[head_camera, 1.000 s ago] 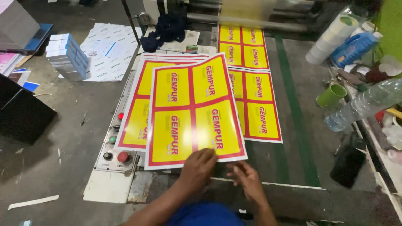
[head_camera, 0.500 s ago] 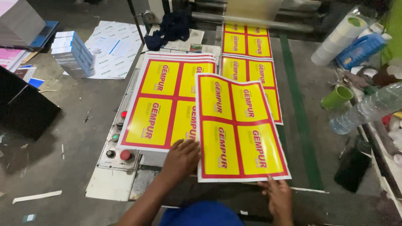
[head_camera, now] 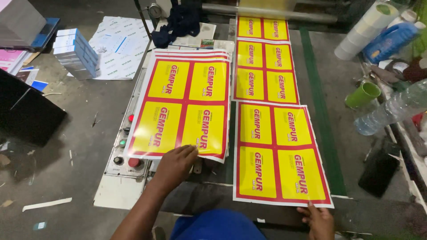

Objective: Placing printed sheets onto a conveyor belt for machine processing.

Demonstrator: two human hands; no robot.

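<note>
My left hand [head_camera: 174, 165] rests on the near edge of a stack of red-and-yellow printed sheets [head_camera: 182, 106], fingers spread flat on the top sheet. One single sheet [head_camera: 278, 153] with four yellow panels lies flat to the right of the stack, on the machine bed. My right hand [head_camera: 319, 219] pinches that sheet's near right corner. Beyond it, more printed sheets [head_camera: 264, 58] lie in a row coming off a roller at the far end.
A control panel with red and green buttons [head_camera: 126, 146] sits left of the stack. A green cup [head_camera: 362, 94], a plastic bottle [head_camera: 393, 109] and a blue jug [head_camera: 388, 41] stand at the right. Stacked white-blue packs [head_camera: 73, 51] lie far left.
The top sheet has been slid off the stack to the right and laid flat on the bed. My right hand went with it; my left hand stayed at the stack's near edge.
</note>
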